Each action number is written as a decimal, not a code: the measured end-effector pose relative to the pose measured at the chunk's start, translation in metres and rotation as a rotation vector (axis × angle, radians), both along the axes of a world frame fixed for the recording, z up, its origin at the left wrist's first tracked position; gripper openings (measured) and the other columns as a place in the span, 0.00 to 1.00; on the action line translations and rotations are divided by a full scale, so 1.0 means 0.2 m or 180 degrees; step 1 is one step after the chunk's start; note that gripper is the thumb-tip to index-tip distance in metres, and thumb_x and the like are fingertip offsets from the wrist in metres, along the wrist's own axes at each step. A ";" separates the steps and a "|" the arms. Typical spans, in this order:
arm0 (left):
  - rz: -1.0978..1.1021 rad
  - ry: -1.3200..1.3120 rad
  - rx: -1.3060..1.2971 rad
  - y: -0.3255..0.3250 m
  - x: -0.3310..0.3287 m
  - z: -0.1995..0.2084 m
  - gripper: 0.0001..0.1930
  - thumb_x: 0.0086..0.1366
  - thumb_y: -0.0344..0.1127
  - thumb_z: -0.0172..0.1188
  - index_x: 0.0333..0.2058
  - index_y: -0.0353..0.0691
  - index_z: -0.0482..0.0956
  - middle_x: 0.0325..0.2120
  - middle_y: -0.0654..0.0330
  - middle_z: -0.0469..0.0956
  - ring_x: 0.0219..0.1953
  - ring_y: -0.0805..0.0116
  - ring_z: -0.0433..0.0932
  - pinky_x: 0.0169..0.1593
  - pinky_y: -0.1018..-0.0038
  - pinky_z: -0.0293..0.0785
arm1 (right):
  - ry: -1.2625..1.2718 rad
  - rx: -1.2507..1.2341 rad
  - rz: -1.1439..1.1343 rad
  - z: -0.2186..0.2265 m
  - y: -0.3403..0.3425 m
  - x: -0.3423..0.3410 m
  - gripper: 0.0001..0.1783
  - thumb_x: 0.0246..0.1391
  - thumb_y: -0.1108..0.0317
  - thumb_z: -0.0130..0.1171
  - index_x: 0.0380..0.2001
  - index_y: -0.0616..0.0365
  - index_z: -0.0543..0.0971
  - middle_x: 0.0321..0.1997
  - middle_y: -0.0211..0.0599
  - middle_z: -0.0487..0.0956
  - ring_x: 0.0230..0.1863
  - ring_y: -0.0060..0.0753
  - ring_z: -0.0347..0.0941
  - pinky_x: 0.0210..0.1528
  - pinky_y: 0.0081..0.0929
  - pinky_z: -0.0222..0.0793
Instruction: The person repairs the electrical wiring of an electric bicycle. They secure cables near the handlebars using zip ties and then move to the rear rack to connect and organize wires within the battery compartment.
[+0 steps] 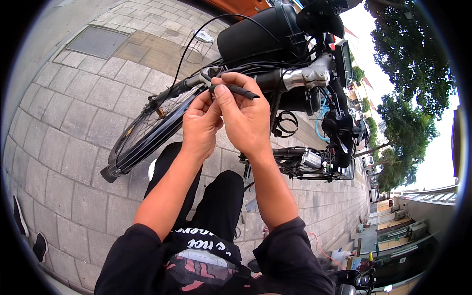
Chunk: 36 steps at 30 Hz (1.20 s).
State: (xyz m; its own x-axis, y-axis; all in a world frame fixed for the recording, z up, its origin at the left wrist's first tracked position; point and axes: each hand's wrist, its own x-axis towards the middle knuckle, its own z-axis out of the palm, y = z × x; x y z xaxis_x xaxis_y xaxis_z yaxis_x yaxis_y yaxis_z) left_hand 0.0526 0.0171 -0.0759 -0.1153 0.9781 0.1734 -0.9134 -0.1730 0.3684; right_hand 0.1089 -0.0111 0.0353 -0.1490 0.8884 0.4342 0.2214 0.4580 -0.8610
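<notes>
Close to the bike [271, 81], the left hand [199, 118] and the right hand [245, 118], side by side, both pinch a black tube [243, 92]. It is probably light, bendable and not fragile; a good hold is at its middle.

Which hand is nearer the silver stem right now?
Right. The right hand is left of and slightly below the silver stem in the picture; the left hand is farther left, beyond it.

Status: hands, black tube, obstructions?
Left hand, right hand: both pinching. Black tube: held, one end sticking out. Bike beyond; nothing covering that end.
</notes>
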 end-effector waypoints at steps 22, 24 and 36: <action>-0.0008 0.0360 0.0006 -0.01 -0.05 0.01 0.16 0.74 0.37 0.70 0.55 0.38 0.80 0.39 0.68 0.83 0.34 0.85 0.79 0.28 0.87 0.64 | -0.0404 0.0286 -0.0534 -0.16 0.03 0.13 0.11 0.71 0.70 0.64 0.52 0.61 0.84 0.48 0.40 0.85 0.50 0.26 0.80 0.53 0.26 0.77; -0.0118 0.0351 -0.0007 -0.01 -0.07 0.02 0.16 0.75 0.37 0.70 0.55 0.38 0.79 0.38 0.68 0.83 0.33 0.85 0.79 0.28 0.87 0.64 | -0.0035 -0.0144 -0.0432 -0.10 0.01 0.11 0.12 0.72 0.70 0.63 0.54 0.63 0.82 0.49 0.40 0.85 0.51 0.27 0.80 0.54 0.27 0.78; -0.0231 -0.0169 -0.0415 -0.05 -0.01 0.11 0.08 0.78 0.35 0.60 0.39 0.37 0.81 0.31 0.62 0.83 0.26 0.75 0.78 0.29 0.77 0.73 | -0.1480 0.0729 -0.0968 -0.12 -0.07 0.13 0.14 0.70 0.74 0.55 0.53 0.68 0.82 0.54 0.54 0.83 0.50 0.52 0.84 0.54 0.40 0.80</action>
State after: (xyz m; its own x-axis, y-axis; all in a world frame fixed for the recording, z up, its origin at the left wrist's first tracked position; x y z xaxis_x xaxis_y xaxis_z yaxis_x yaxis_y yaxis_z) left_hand 0.0502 0.0081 -0.0546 -0.0490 0.9980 0.0399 -0.9406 -0.0595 0.3342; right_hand 0.1356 -0.0259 0.0120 -0.1229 0.8124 0.5700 0.7014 0.4774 -0.5293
